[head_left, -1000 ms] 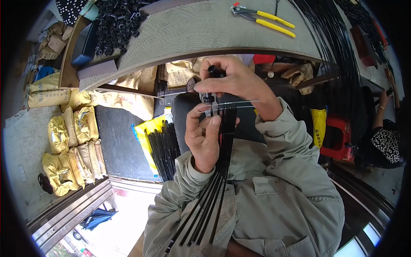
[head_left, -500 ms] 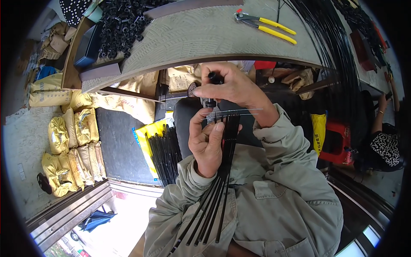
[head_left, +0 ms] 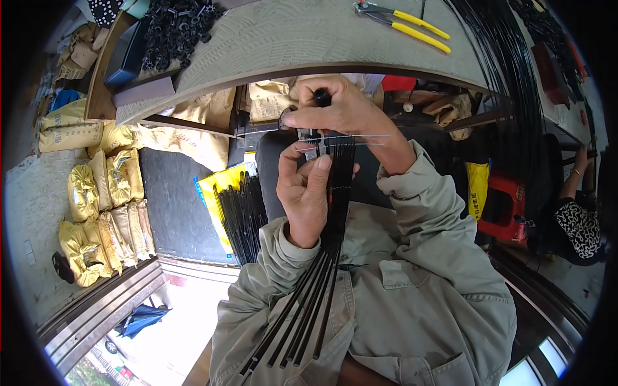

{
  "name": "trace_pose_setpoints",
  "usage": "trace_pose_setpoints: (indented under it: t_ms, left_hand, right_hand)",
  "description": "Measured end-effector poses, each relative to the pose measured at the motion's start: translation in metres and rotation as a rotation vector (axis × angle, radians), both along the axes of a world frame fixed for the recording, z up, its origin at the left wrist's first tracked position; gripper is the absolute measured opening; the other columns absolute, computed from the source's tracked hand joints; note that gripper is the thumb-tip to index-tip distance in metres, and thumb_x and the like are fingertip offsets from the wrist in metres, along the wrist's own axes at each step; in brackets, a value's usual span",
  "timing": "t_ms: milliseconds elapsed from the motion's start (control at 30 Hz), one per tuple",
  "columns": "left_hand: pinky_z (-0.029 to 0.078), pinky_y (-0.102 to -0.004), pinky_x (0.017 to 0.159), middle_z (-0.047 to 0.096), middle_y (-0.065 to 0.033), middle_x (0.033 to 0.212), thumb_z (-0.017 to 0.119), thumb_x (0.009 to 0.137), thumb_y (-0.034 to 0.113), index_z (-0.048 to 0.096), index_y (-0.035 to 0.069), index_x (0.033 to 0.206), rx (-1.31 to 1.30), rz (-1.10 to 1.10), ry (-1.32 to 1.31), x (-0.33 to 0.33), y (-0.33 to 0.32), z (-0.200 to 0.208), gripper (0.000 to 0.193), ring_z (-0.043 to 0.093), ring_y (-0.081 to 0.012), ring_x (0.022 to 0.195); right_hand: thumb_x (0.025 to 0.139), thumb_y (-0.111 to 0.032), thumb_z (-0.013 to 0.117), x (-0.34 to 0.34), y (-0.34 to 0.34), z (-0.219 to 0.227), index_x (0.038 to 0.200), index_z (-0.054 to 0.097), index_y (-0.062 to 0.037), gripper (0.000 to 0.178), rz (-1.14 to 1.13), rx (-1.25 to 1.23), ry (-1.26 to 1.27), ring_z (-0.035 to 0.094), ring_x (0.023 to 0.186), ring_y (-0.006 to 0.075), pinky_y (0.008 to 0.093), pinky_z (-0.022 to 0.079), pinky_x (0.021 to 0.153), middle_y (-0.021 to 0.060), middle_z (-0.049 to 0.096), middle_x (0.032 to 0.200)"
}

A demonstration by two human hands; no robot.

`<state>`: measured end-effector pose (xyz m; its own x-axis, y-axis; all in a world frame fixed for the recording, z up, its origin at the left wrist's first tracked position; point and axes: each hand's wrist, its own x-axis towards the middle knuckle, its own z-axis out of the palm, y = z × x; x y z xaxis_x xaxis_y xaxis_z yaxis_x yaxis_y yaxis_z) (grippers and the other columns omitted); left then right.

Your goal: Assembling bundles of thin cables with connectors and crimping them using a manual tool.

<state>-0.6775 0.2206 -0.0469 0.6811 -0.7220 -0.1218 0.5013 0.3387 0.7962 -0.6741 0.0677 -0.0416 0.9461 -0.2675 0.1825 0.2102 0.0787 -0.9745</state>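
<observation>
A bundle of thin black rods (head_left: 339, 177), resembling umbrella ribs, lies across my lap and fans out toward the lower edge. My left hand (head_left: 302, 196) is closed on its upper end, thumb pressed near the tips. Above it, my right hand (head_left: 338, 106) wraps round a black cylindrical fitting (head_left: 321, 98) with a hollow top; its lower end comes down just over the left fingers. A thin silvery wire (head_left: 370, 135) runs sideways across the rod tips. Whether the rods are joined to the fitting is hidden by the fingers.
The workbench (head_left: 277, 42) ahead bears yellow-handled pincers (head_left: 420, 31), a heap of black plastic fittings (head_left: 177, 29) and long black rods (head_left: 492, 51). More rods (head_left: 239, 215) stand left of my lap. Stacked sacks (head_left: 109, 212) line the left; a red stool (head_left: 505, 206) and another person (head_left: 576, 215) are right.
The whole view has shifted, so bench and hands sit a little higher in the picture. Both hands keep their grips, with the fitting still above the rod tips.
</observation>
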Motion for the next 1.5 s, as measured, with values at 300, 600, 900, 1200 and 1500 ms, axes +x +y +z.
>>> trace_pose_setpoints:
  t_ms: [300,600,900,1200,1500]
  left_hand:
    - [0.052,-0.0277,0.068,0.063,-0.0184,0.087,0.049,0.090,0.006,0.034,-0.001,0.107,0.009,-0.011,-0.019,0.000,0.001,-0.001,0.024,0.064,-0.0220,0.077]
    - [0.051,-0.0259,0.068,0.063,-0.0187,0.086,0.049,0.090,0.008,0.034,-0.001,0.106,0.027,0.009,-0.071,-0.002,0.000,-0.001,0.023,0.064,-0.0207,0.076]
    - [0.052,-0.0280,0.070,0.063,-0.0166,0.089,0.048,0.090,0.006,0.037,-0.001,0.110,0.008,-0.008,-0.002,0.002,0.002,0.005,0.024,0.063,-0.0195,0.076]
    - [0.052,-0.0299,0.072,0.060,-0.0127,0.095,0.049,0.090,0.006,0.040,0.001,0.113,-0.046,0.145,-0.027,0.009,0.004,0.004,0.025,0.061,-0.0179,0.081]
    - [0.045,-0.0244,0.077,0.060,-0.0092,0.094,0.051,0.088,0.004,0.043,0.002,0.111,0.013,0.221,-0.119,0.007,0.000,0.001,0.024,0.058,-0.0129,0.081]
  right_hand:
    - [0.072,-0.011,0.070,-0.004,-0.001,0.013,0.056,0.030,-0.0089,0.043,0.012,-0.185,-0.032,0.030,0.052,0.0030,0.0235,0.023,0.046,-0.0049,0.030,0.054]
    - [0.071,-0.012,0.070,-0.006,0.000,0.014,0.056,0.029,-0.0084,0.043,-0.001,-0.216,-0.004,0.028,0.052,0.0043,0.0251,0.022,0.047,-0.0040,0.028,0.054]
    - [0.077,-0.012,0.063,-0.015,0.004,0.014,0.062,0.041,-0.0058,0.027,-0.108,-0.046,-0.082,0.031,0.053,0.0042,0.0224,0.025,0.049,-0.0032,0.033,0.056]
    - [0.085,-0.013,0.057,-0.067,0.059,-0.005,0.094,0.060,0.0051,0.021,-0.521,0.289,0.120,0.041,0.053,0.0058,0.0189,0.033,0.048,0.0022,0.054,0.071]
    - [0.082,-0.010,0.061,-0.060,0.069,-0.009,0.091,0.061,0.0035,0.016,-0.597,0.314,0.030,0.044,0.056,0.0054,0.0188,0.035,0.050,0.0035,0.057,0.075]
